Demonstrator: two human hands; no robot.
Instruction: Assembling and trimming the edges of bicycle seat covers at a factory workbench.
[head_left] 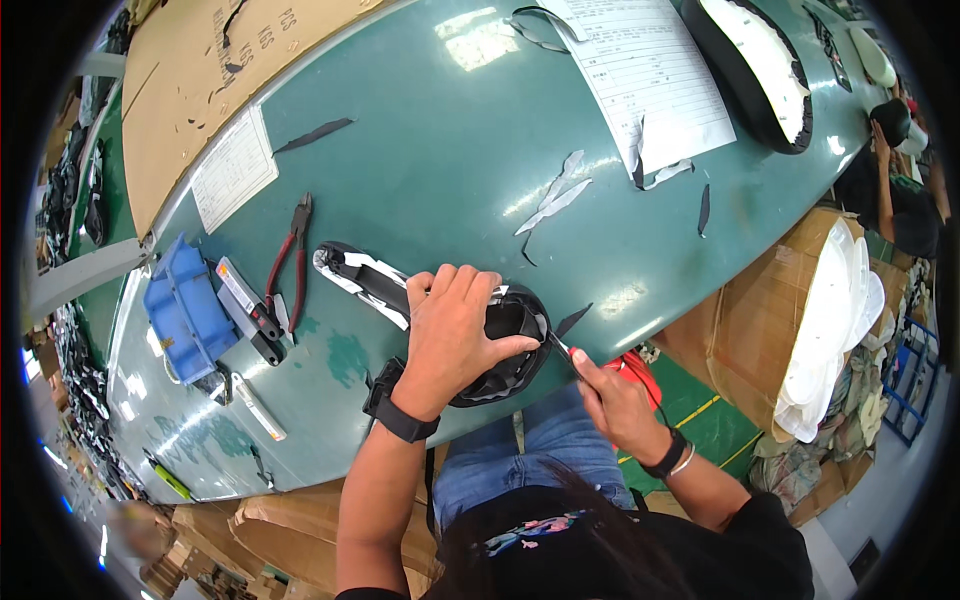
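Observation:
A black bicycle saddle (pixel 490 384), with white strips along its narrow nose, lies upside down at the near edge of the green table, its nose pointing left. My left hand (pixel 452 325) is closed over its middle, the thumb laid along the wide end. In my right hand (pixel 618 405), a knife (pixel 560 345) with a thin blade is gripped; its tip touches the saddle's right rim. The knife's handle is mostly hidden by my fingers. A dark scrap strip (pixel 574 319) lies just beyond the blade.
Left of the saddle are red-handled pliers (pixel 296 255), a utility knife (pixel 248 310) and a blue plastic tray (pixel 188 312). Cut strips (pixel 553 205) and a printed sheet (pixel 645 85) lie farther back. At right stand another saddle (pixel 755 70) and a cardboard box (pixel 765 320); a person (pixel 900 210) is beyond.

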